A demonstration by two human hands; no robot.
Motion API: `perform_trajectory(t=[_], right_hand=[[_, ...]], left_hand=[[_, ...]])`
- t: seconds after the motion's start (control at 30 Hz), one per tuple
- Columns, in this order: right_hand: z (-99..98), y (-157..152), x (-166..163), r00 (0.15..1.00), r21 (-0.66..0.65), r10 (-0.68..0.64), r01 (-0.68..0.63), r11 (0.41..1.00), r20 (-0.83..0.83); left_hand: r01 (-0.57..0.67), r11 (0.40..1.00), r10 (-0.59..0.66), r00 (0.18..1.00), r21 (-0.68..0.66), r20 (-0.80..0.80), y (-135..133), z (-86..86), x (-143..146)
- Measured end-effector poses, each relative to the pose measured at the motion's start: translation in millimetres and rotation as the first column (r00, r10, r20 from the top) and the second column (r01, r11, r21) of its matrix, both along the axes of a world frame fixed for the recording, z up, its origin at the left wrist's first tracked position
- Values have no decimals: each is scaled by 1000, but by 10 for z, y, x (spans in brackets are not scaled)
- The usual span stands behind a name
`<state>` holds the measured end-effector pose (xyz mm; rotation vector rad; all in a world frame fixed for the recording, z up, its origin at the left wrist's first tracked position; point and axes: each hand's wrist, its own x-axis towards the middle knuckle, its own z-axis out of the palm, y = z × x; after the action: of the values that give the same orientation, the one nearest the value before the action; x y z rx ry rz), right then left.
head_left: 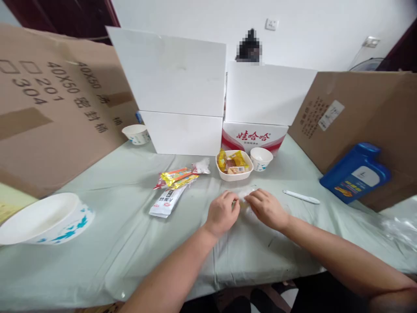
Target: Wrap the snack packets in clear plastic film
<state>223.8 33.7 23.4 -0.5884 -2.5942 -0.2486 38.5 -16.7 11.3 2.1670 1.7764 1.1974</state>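
Note:
Both hands meet over the table just in front of a shallow white tray (233,177) of wrapped snacks. My left hand (223,213) is closed, its fingertips pinching one side of a crumpled clear plastic bag (246,192). On the other side of the bag, my right hand (269,209) also pinches it with bent fingers. Something faintly yellowish shows under the plastic, but its kind is hidden by the fingers. To the left lie yellow-and-orange snack packets (178,177), a white packet (167,202) and a small clear packet with white contents (202,166).
A white knife-like tool (301,197) lies right of my hands. Paper bowls stand behind the tray (261,161), at back left (137,135) and front left (65,224). A blue bottle (356,174) leans by the right cardboard (365,113). White boxes (185,132) line the back.

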Motion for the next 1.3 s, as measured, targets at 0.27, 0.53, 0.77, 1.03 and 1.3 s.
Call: perform_trajectory(t=[0.27,0.53,0.77,1.03,1.3], right_hand=[[43,-47,374,993,-395,-89,53,917,-73],[30,507,1127,530,-167,-773,847,505,347],[-79,36,561,930,-228,-369,360,905,6],[51,69,717,835,-249,-470,539,805,287],[-51,111,745,927,-345,-365,316,884,-86]], left_hand=[[461,886,-463,871,-50,-164,45,-91,72],[417,907,-419,888,-49,-192,51,-123,22],[418,908,-419,895,-39,-152,46,-132,31],[356,932,-360,931,-73,-52,49,-202,16],[313,934,-317,948,-171,1,47,-155,27]])
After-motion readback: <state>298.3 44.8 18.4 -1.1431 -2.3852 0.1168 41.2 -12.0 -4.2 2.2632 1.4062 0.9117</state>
